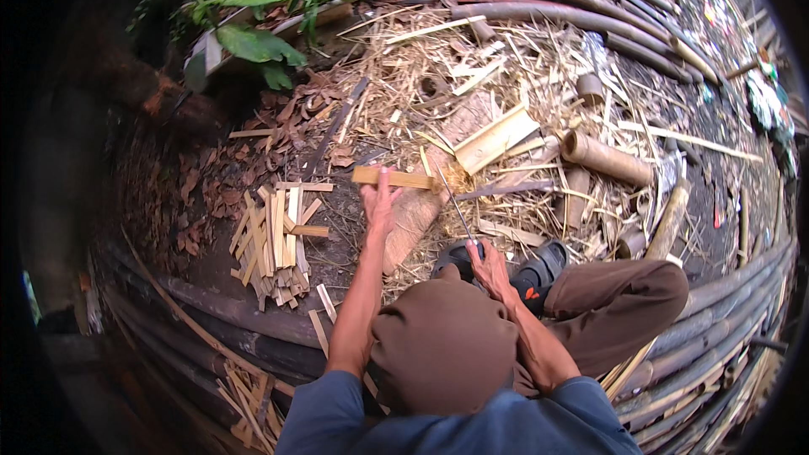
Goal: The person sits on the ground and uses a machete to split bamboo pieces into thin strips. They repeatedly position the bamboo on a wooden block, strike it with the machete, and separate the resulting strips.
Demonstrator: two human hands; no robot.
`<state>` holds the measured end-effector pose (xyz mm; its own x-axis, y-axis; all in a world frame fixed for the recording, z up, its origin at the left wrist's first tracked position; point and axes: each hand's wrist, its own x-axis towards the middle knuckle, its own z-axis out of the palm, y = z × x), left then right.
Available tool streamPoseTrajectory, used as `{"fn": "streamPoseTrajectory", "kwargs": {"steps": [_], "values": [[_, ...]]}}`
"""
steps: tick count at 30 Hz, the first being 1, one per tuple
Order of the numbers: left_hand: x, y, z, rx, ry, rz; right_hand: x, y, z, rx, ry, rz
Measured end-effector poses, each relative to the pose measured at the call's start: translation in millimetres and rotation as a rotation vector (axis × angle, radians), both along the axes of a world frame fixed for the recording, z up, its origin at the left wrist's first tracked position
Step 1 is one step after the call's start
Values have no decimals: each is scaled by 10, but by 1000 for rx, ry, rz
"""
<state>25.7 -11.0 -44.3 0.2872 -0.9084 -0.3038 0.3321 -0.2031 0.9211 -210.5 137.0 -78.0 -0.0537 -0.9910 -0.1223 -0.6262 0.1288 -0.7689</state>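
Note:
My left hand (381, 198) is closed around a short, flat bamboo strip (413, 179), holding it level over a reddish-brown plank (410, 232) on the ground. In my right hand (490, 271), near my knee, is the handle of a knife (456, 209). The thin blade points up and away, its tip close to the strip's right end; whether they touch I cannot tell. Left of my left forearm lies a pile of cut bamboo strips (278, 232). A wide split bamboo piece (495, 141) rests beyond the knife.
Shavings (396, 76) and offcuts cover the ground ahead. Cut bamboo tubes (607, 158) lie to the right, near my sandal (543, 265). Long bamboo poles (573, 17) are stacked at the back, with more poles (244, 312) along the near side. A green plant (253, 38) stands far left.

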Motion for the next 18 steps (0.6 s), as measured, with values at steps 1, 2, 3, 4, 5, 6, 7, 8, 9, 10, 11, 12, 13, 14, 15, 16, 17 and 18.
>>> {"fn": "streamPoseTrajectory", "kwargs": {"steps": [1, 2, 3, 4, 5, 6, 7, 8, 9, 10, 11, 12, 13, 14, 15, 16, 17, 18], "values": [[-47, 65, 135, 9, -110, 6, 18, -58, 90, 80, -40, -60], [-77, 106, 267, 17, -147, 21, 10, -79, 135, 86, -53, -62], [-92, 133, 387, 23, -182, 36, -8, -90, 169, 93, -64, -65], [-63, 170, 441, 30, -221, 62, 8, -97, 198, 99, -79, -55], [-40, 207, 431, 31, -239, 49, 44, -109, 224, 115, -58, -34], [-19, 244, 411, 33, -255, 36, 77, -98, 255, 155, -69, -40], [-21, 271, 388, 33, -271, 28, 88, -103, 344, 196, -112, -7], [15, 294, 339, 10, -407, 17, 136, -109, 435, 235, -161, 30], [48, 310, 269, -15, -541, 6, 203, -123, 533, 184, -214, 29], [36, 344, 191, -33, -670, -11, 246, -109, 620, 190, -239, 52], [-45, 358, 218, -29, -722, 52, 310, -120, 720, 191, -272, 84], [-14, 369, 242, 19, -842, 5, 354, -135, 817, 191, -306, 117], [42, 378, 246, 69, -959, -50, 374, -145, 898, 216, -337, 175], [57, 387, 261, 117, -1071, -107, 412, -117, 871, 195, -348, 177], [-304, 438, 739, 91, -985, -139, 387, -95, 783, 179, -345, 158], [-265, 452, 755, 102, -898, -82, 455, -65, 746, 154, -362, 174], [-277, 445, 729, 109, -800, -32, 443, -41, 653, 172, -369, 133], [-281, 455, 690, 117, -702, 18, 409, -26, 453, 220, -295, 133]]}}
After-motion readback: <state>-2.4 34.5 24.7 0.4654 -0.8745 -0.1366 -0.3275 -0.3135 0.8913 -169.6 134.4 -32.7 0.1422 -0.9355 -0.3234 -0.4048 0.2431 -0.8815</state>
